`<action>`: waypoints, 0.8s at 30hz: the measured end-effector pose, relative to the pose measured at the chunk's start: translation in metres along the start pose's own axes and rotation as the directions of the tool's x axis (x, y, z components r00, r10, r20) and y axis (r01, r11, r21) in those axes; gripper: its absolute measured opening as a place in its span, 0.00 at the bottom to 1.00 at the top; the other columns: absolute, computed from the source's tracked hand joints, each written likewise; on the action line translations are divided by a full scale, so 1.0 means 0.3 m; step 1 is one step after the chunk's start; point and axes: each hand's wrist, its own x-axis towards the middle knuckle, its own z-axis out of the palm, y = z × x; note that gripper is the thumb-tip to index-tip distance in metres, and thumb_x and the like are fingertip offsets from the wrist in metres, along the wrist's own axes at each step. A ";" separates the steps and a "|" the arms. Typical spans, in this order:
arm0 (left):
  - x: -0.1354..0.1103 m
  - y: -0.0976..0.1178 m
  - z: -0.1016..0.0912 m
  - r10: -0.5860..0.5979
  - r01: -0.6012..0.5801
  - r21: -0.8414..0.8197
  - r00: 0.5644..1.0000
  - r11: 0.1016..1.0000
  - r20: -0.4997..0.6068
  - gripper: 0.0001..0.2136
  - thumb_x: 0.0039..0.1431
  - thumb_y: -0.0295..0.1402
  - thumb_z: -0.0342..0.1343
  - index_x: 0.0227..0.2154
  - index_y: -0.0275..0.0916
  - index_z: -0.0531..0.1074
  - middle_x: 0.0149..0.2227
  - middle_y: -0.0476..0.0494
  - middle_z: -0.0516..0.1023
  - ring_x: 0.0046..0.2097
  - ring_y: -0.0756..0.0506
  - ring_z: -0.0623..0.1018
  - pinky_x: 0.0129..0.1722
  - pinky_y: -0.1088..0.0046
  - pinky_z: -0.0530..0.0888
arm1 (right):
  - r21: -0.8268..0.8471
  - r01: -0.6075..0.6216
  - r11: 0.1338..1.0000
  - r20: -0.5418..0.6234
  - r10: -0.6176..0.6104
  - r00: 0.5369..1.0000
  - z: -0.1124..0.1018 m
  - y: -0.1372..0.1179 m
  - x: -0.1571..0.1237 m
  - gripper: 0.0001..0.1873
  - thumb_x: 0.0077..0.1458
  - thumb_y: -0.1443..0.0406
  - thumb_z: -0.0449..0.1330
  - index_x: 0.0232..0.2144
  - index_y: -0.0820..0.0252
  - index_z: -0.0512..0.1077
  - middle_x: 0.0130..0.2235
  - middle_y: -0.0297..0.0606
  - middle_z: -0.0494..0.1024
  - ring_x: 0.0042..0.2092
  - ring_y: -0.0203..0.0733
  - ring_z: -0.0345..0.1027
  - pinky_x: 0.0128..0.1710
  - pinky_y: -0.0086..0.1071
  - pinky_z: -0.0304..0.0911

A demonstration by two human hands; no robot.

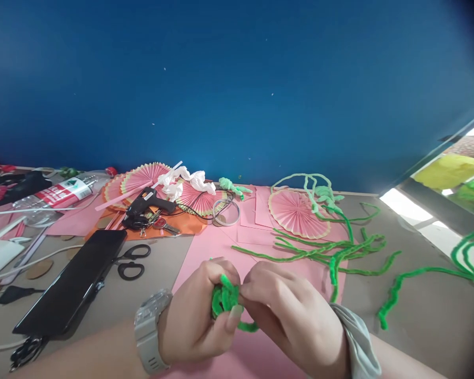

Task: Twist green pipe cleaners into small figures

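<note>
My left hand [205, 310], with a grey watch [153, 321] on its wrist, is closed around a small curled bundle of green pipe cleaner [226, 299]. Against it, my right hand [288, 310] has its fingers pinched together at the bundle's right side. What the right fingertips grip is hidden. A short green end curves out below, between the two hands. Both hands are over pink paper [209, 247]. Several loose green pipe cleaners [324, 252] lie beyond my right hand, and another bent green pipe cleaner [418, 271] is at the right.
Black scissors [131, 271] lie partly under a black phone [73, 284] at left. Behind are a glue gun [146, 202], keys [166, 226], a tape roll [226, 212], white tissue [187, 179], a plastic bottle [63, 195] and a pleated pink paper rosette [298, 213]. A blue panel [237, 95] rises behind.
</note>
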 end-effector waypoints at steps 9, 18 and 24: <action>0.012 0.013 -0.009 -0.244 0.244 -0.002 0.970 0.970 0.018 0.04 0.60 0.32 0.39 0.38 0.41 0.55 0.29 0.48 0.61 0.28 0.50 0.64 0.28 0.72 0.64 | 0.178 -0.399 0.899 0.162 0.373 0.914 -0.064 -0.005 0.042 0.05 0.59 0.66 0.46 0.31 0.57 0.59 0.28 0.31 0.65 0.29 0.32 0.59 0.29 0.27 0.58; 0.082 0.064 0.002 -0.506 0.303 0.573 0.831 0.762 0.232 0.05 0.54 0.33 0.45 0.30 0.37 0.61 0.31 0.41 0.69 0.33 0.43 0.69 0.31 0.67 0.64 | -0.200 -0.349 0.915 0.451 0.402 0.797 -0.075 0.046 0.056 0.14 0.61 0.60 0.44 0.25 0.59 0.60 0.25 0.31 0.68 0.26 0.33 0.59 0.25 0.28 0.51; 0.096 0.085 0.008 -0.703 0.445 0.679 0.695 0.585 0.150 0.08 0.57 0.37 0.41 0.31 0.39 0.59 0.31 0.42 0.70 0.32 0.43 0.69 0.28 0.69 0.62 | -0.349 -0.079 0.934 0.476 0.249 0.843 -0.055 0.074 0.053 0.12 0.59 0.67 0.46 0.24 0.61 0.62 0.24 0.32 0.67 0.24 0.34 0.57 0.26 0.30 0.50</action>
